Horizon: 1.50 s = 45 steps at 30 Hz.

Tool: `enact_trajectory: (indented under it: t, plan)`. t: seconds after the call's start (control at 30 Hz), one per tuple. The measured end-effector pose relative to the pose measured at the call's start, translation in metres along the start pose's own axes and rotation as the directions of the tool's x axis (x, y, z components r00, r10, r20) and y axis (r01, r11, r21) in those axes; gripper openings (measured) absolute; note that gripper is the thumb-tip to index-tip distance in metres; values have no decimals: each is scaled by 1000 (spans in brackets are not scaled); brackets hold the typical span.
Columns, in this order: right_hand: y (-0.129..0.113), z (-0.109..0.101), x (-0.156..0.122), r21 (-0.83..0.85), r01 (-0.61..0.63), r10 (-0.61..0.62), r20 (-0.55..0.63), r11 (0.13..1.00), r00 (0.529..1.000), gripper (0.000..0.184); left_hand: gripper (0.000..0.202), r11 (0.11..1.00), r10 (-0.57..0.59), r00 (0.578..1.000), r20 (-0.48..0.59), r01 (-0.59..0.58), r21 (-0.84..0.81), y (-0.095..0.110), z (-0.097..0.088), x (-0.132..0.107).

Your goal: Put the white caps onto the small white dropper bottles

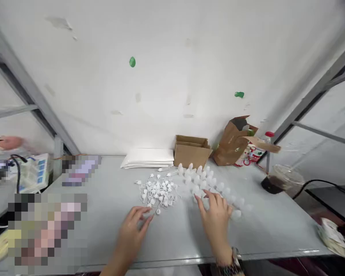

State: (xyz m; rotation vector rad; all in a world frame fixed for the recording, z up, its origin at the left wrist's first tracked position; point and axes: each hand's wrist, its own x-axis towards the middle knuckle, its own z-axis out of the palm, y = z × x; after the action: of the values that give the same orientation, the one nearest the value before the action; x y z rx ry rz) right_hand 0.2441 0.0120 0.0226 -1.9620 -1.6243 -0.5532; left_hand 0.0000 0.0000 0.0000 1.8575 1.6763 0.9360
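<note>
A heap of small white caps (158, 190) lies in the middle of the grey table (109, 214). To its right stand several small white bottles (202, 179) in a cluster. My left hand (132, 231) rests just in front of the caps, fingers apart and stretched toward them, holding nothing. My right hand (215, 216), with a watch on the wrist, reaches into the near edge of the bottles with its fingers spread over them; I see nothing gripped in it.
A stack of white sheets (149, 158), an open cardboard box (191, 150) and a brown paper bag (235, 141) line the wall. A lidded drink cup (283, 178) and a black cable sit at the right. Another person's hand (6, 142) shows at far left.
</note>
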Motion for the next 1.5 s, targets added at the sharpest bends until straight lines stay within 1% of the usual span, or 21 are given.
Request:
enact_trajectory:
  t: [0.13, 0.2, 0.3, 0.4, 0.47, 0.53, 0.63, 0.73, 0.83, 0.9, 1.0, 1.1, 1.17, 1.27, 1.33, 1.37, 1.4, 1.43, 1.47, 1.5]
  plan:
    - [-2, -1, 12, -111, 33, -19, 125, 993, 992, 29, 24, 1000, 0, 1000, -16, -1, -10, 1, 5, 5]
    - [-4, -2, 15, -137, 49, -26, 170, 989, 985, 25, 25, 999, -32, 999, -28, 32, -6, -1, 3, 7]
    - [-7, -1, 15, -149, 64, -34, 194, 987, 980, 20, 26, 996, -91, 995, -36, 92, 11, -7, -4, 10]
    - [-9, 1, 12, -138, 71, -45, 185, 988, 982, 15, 26, 991, -129, 991, -43, 131, 32, -12, -9, 14]
    - [-12, 2, 8, -103, 83, -64, 174, 991, 983, 13, 27, 990, -135, 990, -31, 136, 32, -13, -9, 17]
    - [-15, 4, 2, -39, 105, -97, 165, 994, 982, 13, 26, 991, -131, 991, -16, 131, 19, -10, -7, 21]
    - [-20, 8, -7, 73, 123, -132, 141, 990, 981, 19, 24, 992, -120, 993, -19, 121, 21, -2, -2, 28]
    - [-23, 12, -14, 110, 121, -133, 115, 987, 984, 26, 23, 989, -113, 993, -23, 115, 98, 8, 2, 36]
    - [-24, 15, -17, 94, 131, -143, 128, 987, 981, 30, 19, 972, -117, 993, -18, 118, 201, 16, 4, 44]
    - [-24, 16, -18, 98, 134, -148, 144, 986, 979, 31, 16, 968, -117, 993, -9, 116, 222, 17, 5, 48]
    - [-24, 15, -18, 150, 134, -155, 138, 980, 978, 32, 13, 979, -111, 994, 16, 106, 171, 16, 5, 51]
    - [-25, 14, -17, 255, 127, -155, 93, 959, 983, 33, 12, 992, -103, 994, 26, 101, 74, 12, 6, 51]
    - [-26, 13, -16, 339, 118, -148, 64, 933, 987, 31, 13, 995, -102, 995, -3, 102, 10, 11, 6, 52]
    - [-25, 10, -13, 460, 99, -131, 37, 882, 991, 26, 15, 993, -100, 992, -73, 96, -62, 10, 4, 54]
    - [-26, 7, -11, 555, 59, -94, 36, 830, 995, 24, 16, 985, -130, 987, -93, 118, -125, 10, 1, 56]
    - [-27, 5, -9, 613, 20, -67, 55, 790, 996, 24, 16, 974, -157, 984, -83, 141, -177, 10, 0, 57]
    - [-28, 3, -6, 671, -39, -37, 98, 740, 995, 23, 15, 955, -187, 981, -57, 168, -244, 11, -2, 59]
    - [-30, 1, -3, 727, -114, -11, 165, 677, 986, 23, 15, 927, -213, 977, -22, 195, -321, 12, -4, 61]
    - [-32, -1, 2, 774, -202, 1, 252, 600, 968, 23, 15, 892, -227, 974, 16, 214, -398, 13, -5, 64]
    - [-35, -3, 8, 805, -296, -7, 350, 514, 937, 22, 15, 856, -224, 973, 47, 220, -469, 15, -7, 67]
